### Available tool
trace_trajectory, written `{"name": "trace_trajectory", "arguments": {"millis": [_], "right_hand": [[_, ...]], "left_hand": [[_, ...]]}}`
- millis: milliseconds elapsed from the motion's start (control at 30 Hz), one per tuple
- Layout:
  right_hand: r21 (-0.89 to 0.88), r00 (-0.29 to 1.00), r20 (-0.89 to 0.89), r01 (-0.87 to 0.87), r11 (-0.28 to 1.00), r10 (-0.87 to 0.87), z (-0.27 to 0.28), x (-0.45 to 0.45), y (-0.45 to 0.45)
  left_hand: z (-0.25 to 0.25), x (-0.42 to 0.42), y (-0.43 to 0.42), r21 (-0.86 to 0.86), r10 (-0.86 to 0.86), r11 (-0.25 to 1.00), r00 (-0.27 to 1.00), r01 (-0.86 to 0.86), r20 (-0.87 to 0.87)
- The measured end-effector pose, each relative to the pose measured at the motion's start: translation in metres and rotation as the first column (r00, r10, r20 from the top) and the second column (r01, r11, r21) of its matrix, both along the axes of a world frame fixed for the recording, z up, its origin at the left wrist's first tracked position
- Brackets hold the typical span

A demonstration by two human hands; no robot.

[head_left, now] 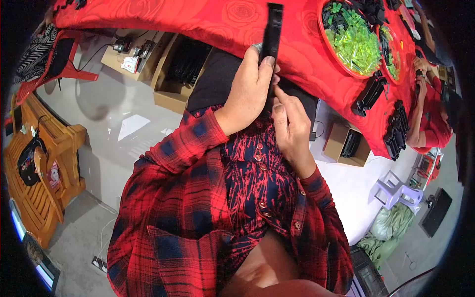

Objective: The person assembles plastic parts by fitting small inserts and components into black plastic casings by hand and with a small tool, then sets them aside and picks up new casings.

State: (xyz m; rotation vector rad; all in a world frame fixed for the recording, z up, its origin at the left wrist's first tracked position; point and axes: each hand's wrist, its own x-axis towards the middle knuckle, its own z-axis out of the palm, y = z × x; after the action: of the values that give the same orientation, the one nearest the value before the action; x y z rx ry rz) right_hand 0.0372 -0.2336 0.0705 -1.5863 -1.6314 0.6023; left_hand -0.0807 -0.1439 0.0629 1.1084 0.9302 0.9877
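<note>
In the head view, the left hand (pixel 249 91) is closed around a long, flat, glossy black strip (pixel 271 32), thumb pressed on its face, at the top centre of the frame. The strip stands lengthwise in the picture, its upper part over a red rose-patterned tablecloth (pixel 198 16). The right hand (pixel 293 126), just below and right, has bent fingers close to the strip's lower end; whether it grips anything, I cannot tell. At the upper right, a round red plastic basin (pixel 324 38) holds translucent yellow-green pieces (pixel 352 47), with a smaller red basin beside it. Ribbed black plastic parts (pixel 370 94) lie near the cloth's right edge. Below the cloth, left of centre, an open brown cardboard box (pixel 170 101) contains dark strips. At the far right sits another person in red (pixel 435 119)
</note>
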Motion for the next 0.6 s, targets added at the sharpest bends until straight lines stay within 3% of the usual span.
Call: {"name": "trace_trajectory", "arguments": {"millis": [67, 100, 167, 233, 300, 367, 433, 533, 600], "right_hand": [[-0.027, 0.997, -0.082, 0.014, 1.000, -0.016, -0.007, 0.010, -0.001], [-0.021, 0.993, -0.084, 0.078, 0.997, -0.079, -0.003, 0.015, 0.003], [0.046, 0.963, -0.169, 0.219, 0.975, -0.208, -0.005, 0.025, 0.018], [0.133, 0.921, -0.307, 0.291, 0.947, -0.239, 0.003, 0.024, 0.042], [0.147, 0.937, -0.258, 0.279, 0.949, -0.236, 0.011, 0.030, 0.056], [0.090, 0.858, -0.493, 0.212, 0.973, -0.141, 0.020, 0.024, 0.069], [0.038, 0.868, -0.462, 0.221, 0.975, -0.179, 0.020, 0.024, 0.071], [0.040, 0.849, -0.483, 0.265, 0.963, -0.213, 0.017, 0.014, 0.072], [0.126, 0.857, -0.467, 0.306, 0.944, -0.216, 0.012, 0.012, 0.070]], "left_hand": [[-0.008, -0.003, -0.002, 0.066, -0.015, 0.998, 0.996, 0.021, -0.092], [-0.011, -0.004, -0.004, 0.130, -0.023, 0.990, 0.983, 0.048, -0.182], [-0.009, -0.001, -0.006, 0.141, -0.033, 0.988, 0.980, 0.062, -0.195], [-0.010, 0.001, -0.008, 0.321, -0.018, 0.940, 0.959, 0.112, -0.284], [-0.006, 0.004, -0.012, 0.342, -0.039, 0.928, 0.950, 0.150, -0.311], [-0.005, 0.006, -0.014, 0.365, -0.057, 0.912, 0.939, 0.187, -0.339], [-0.006, 0.006, -0.016, 0.447, -0.003, 0.876, 0.928, 0.182, -0.372], [-0.003, 0.002, -0.014, 0.428, -0.024, 0.883, 0.929, 0.193, -0.370], [-0.005, 0.001, -0.015, 0.406, -0.038, 0.890, 0.920, 0.209, -0.391]]}}
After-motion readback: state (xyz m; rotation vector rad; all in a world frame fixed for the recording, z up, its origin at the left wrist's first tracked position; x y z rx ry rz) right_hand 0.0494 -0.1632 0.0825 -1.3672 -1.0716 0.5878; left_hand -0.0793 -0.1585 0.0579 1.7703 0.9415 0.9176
